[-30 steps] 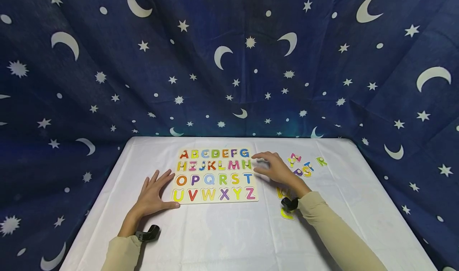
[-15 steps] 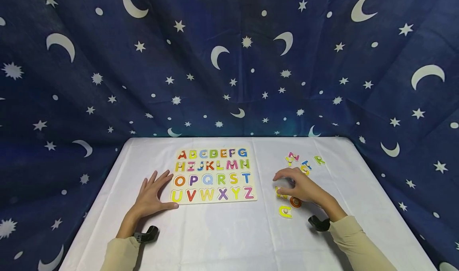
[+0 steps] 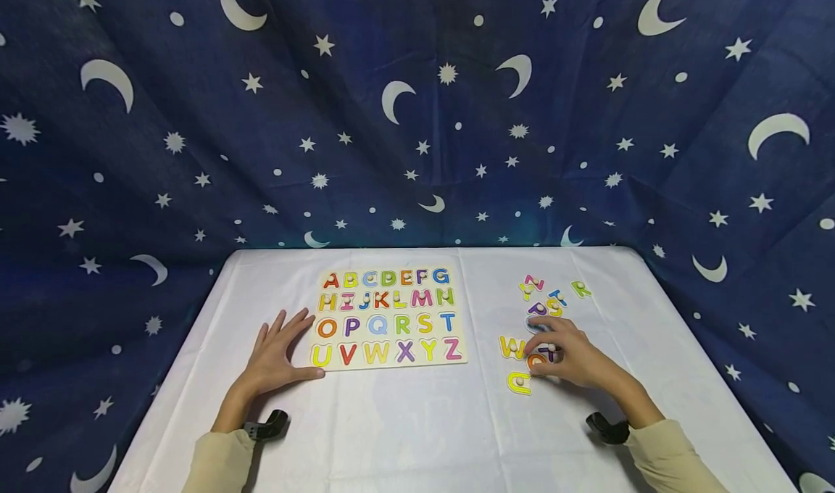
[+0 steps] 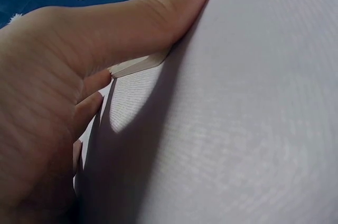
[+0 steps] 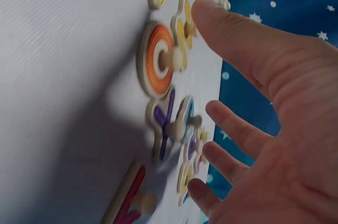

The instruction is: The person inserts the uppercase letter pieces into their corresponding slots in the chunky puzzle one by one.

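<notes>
1. White cloth covers the tabletop in the head view. An alphabet puzzle board lies left of centre, and the left hand rests flat at its near left corner, fingers spread and released. The right hand hovers over loose wooden letters to the right, fingers relaxed, grasping nothing: a yellow W, an orange O, a yellow U.
2. Left wrist view: the thumb presses against the board's edge; nothing is held.
3. Right wrist view: the orange O and a purple X lie beneath the open fingers, their pegs upright. The letters crowd together, so I judge a reach for one peg could nudge neighbours or lift the wrong piece.
</notes>
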